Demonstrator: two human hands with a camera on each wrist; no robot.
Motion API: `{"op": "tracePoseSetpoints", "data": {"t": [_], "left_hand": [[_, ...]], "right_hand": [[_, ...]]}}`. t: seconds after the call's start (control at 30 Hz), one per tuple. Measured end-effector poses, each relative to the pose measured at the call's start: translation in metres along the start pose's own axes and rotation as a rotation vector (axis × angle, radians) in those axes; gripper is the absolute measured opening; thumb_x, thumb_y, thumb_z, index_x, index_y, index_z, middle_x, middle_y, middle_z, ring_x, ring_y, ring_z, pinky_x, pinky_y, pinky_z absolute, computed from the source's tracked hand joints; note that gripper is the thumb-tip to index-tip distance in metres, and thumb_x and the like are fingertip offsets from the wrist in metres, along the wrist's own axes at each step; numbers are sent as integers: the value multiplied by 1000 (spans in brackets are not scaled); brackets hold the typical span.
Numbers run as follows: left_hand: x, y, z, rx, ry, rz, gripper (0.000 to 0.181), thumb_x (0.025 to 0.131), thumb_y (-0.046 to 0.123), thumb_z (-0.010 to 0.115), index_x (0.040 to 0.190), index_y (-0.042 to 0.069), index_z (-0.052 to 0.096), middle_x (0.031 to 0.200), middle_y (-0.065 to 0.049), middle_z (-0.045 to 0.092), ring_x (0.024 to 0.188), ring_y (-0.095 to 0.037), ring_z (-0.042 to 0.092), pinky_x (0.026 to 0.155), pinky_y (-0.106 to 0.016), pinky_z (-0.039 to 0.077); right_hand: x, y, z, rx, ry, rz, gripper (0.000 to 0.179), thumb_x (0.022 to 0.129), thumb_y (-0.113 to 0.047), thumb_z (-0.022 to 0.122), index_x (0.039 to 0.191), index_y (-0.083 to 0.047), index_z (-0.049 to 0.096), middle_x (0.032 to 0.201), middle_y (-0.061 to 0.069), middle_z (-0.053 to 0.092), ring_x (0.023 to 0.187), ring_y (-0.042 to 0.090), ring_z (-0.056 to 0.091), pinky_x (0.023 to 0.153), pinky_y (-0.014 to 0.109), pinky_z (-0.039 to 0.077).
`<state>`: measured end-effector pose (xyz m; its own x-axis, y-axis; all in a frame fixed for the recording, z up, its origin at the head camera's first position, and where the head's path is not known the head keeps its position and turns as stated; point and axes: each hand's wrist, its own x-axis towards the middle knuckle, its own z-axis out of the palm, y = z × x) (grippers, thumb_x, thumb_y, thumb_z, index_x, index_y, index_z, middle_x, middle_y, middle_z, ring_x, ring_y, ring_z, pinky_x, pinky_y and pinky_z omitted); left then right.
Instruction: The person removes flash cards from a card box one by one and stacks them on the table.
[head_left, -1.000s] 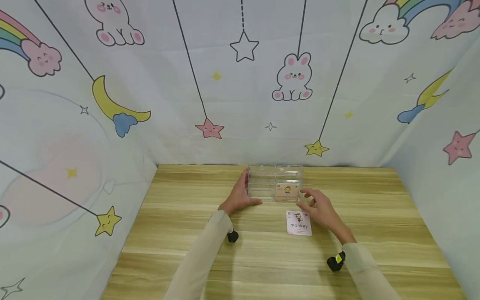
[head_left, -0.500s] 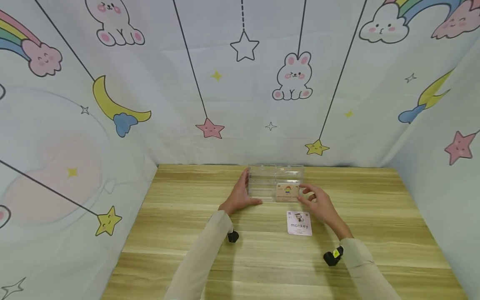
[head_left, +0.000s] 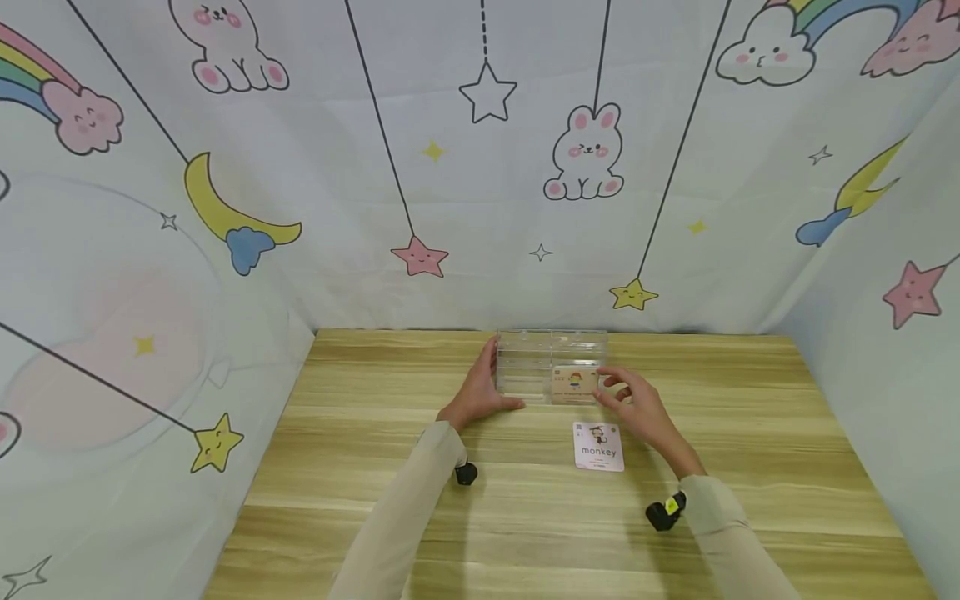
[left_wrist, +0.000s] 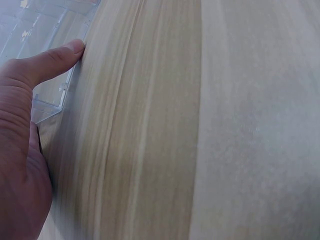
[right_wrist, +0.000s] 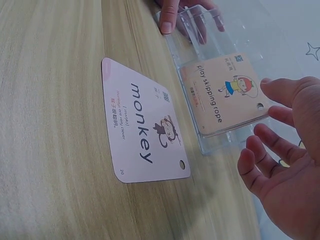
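A clear plastic box (head_left: 525,383) with compartments stands at the back of the table. My left hand (head_left: 477,390) holds its left end, thumb along the front edge, fingers at the side. In the left wrist view the thumb (left_wrist: 57,60) lies on the clear rim. A stack of cards (right_wrist: 220,92), the top one reading "Play skipping rope", sits in the box's front right compartment. My right hand (head_left: 637,408) has its thumb and a finger at the stack's right corner; the other fingers curl loosely. A "monkey" card (right_wrist: 145,127) lies flat in front of the box.
The wood-grain table (head_left: 525,533) ends at a white curtain (head_left: 480,283) printed with cartoon rabbits and stars, just behind the box. Similar cloth hangs at both sides. A small black camera (head_left: 663,512) is worn on the right wrist, another (head_left: 466,473) on the left.
My right hand has moved slightly up and left, bringing its fingertips to the card stack's right edge. My left hand, the box and the monkey card have stayed in place.
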<state>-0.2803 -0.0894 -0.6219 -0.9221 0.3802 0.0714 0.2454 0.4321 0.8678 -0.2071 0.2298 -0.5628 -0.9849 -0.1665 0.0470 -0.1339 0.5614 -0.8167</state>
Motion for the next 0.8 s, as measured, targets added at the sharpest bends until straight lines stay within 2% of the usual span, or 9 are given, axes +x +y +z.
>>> {"op": "tracePoseSetpoints", "data": {"t": [0.43,0.63,0.8], "left_hand": [[-1,1,-1,13,-5,-14,139,70,23,100,167,13,2,171,-15,18,154,-26,26,123,-31,29],[-1,-1,0,3,5,-2,139,69,24,101,167,13,3,171,-15,18,154,-27,27,123,-32,29],[1,-2,0,17,-2,-3,139,70,26,100,167,14,2,171,-15,18,154,-26,26,123,-31,29]], "right_hand": [[-1,0,4,21,27,0,42,101,-24,72,137,-6,61,124,20,63,95,29,64,74,35,55],[1,0,6,53,55,-10,37,101,-23,72,130,-3,62,127,19,64,99,31,66,74,29,56],[2,-2,8,69,66,-2,31,100,-20,73,123,-3,62,124,19,66,102,34,66,77,33,57]]}}
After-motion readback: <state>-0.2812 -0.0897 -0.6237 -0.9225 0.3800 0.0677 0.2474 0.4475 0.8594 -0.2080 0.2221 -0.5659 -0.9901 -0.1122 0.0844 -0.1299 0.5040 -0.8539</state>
